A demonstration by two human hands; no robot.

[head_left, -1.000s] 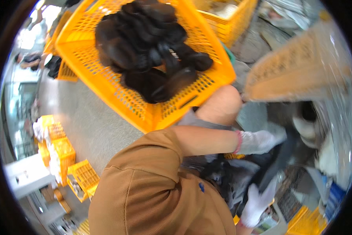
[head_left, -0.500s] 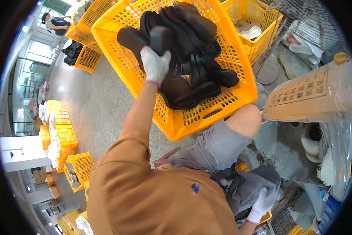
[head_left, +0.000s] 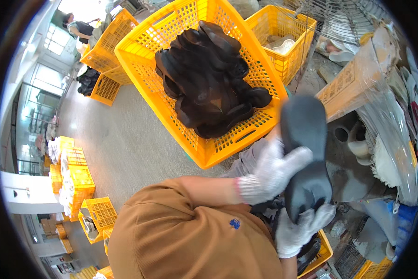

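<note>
A black slipper (head_left: 304, 139) is held upright in front of my right side, its far end slightly blurred. My left hand (head_left: 272, 174), in a white knit glove, grips it at the middle, thumb across the near face and the other fingers partly hidden. Around its lower end closes my right hand (head_left: 302, 230), also gloved in white. Ahead of me a large yellow plastic basket (head_left: 167, 118) stands tilted, with a heap of black slippers (head_left: 209, 83) in it.
Beside my right hand is a yellow crate (head_left: 327, 251) with dark items. A plastic-wrapped cardboard box (head_left: 353, 86) stands at the right. Another yellow crate (head_left: 283, 63) sits behind the basket. Stacked yellow crates (head_left: 81, 181) line the left, and a person (head_left: 79, 30) stands far left.
My left hand has left the basket and come right and nearer, now on a slipper. My right hand has risen to the same slipper's lower end. The view has shifted slightly.
</note>
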